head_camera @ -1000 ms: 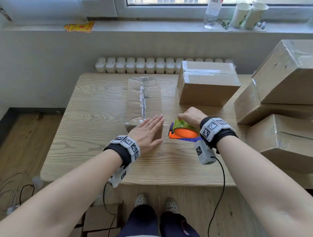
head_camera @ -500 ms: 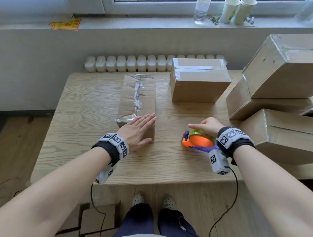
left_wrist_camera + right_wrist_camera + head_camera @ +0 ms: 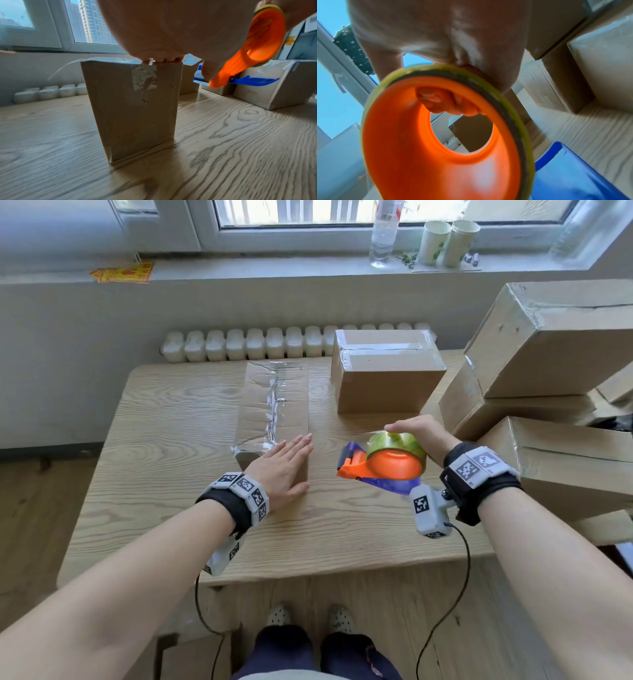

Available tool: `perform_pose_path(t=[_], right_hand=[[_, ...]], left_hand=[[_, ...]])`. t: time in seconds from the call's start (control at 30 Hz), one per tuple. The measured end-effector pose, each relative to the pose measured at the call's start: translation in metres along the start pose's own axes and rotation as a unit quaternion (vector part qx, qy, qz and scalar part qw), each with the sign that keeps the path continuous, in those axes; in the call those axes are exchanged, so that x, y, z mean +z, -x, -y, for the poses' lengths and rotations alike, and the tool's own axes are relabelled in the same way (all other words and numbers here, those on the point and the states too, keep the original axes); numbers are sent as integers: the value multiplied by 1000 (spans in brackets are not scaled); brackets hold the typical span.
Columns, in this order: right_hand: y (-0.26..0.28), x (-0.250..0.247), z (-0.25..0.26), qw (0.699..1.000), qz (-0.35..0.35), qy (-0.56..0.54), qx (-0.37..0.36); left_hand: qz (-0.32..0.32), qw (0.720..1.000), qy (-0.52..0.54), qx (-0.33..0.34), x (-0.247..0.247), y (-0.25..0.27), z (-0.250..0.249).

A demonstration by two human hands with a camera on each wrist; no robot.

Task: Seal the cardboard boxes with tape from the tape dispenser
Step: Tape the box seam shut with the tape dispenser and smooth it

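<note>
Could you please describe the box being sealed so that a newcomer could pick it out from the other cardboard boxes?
On the wooden table below the window, it is the long narrow box at the centre. Unlike its stockier neighbours, it has crinkled tape along its top, and the left hand rests flat on its near end.

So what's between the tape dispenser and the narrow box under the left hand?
Only bare tabletop, seen in the head view, separates the tape dispenser from the narrow box.

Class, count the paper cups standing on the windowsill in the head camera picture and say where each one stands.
2. One paper cup stands right of the bottle; the other cup stands touching its right side. None seems hidden.
</note>
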State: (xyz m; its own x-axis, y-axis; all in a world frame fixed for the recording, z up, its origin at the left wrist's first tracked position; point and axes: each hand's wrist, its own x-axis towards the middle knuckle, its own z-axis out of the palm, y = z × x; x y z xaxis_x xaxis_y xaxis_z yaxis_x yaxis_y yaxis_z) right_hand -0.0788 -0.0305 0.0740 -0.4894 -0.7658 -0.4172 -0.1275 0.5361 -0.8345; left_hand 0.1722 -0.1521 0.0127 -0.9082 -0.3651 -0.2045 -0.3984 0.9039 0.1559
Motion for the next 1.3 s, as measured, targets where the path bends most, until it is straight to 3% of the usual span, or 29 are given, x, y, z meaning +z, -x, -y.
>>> perform_pose_path(t=[0.2,0.4,0.6,0.8,1.3], right_hand=[[9,-14,-3,988,5,149,42],[22,-19,-4,971,-53,230,43],[19,-14,-7,997,-24,68,22],[21,4,0,995,-2,-102,7],[13,19,0,982,-11,-182,-43]], left_hand=[[2,1000,8,13,1,2,3],[3,1000,16,26,-2,1,7],[2,1000,17,21,1,-2,7],[-5,999,37,11,-1,-2,4],[17,999,27,19,-3,-5,5]])
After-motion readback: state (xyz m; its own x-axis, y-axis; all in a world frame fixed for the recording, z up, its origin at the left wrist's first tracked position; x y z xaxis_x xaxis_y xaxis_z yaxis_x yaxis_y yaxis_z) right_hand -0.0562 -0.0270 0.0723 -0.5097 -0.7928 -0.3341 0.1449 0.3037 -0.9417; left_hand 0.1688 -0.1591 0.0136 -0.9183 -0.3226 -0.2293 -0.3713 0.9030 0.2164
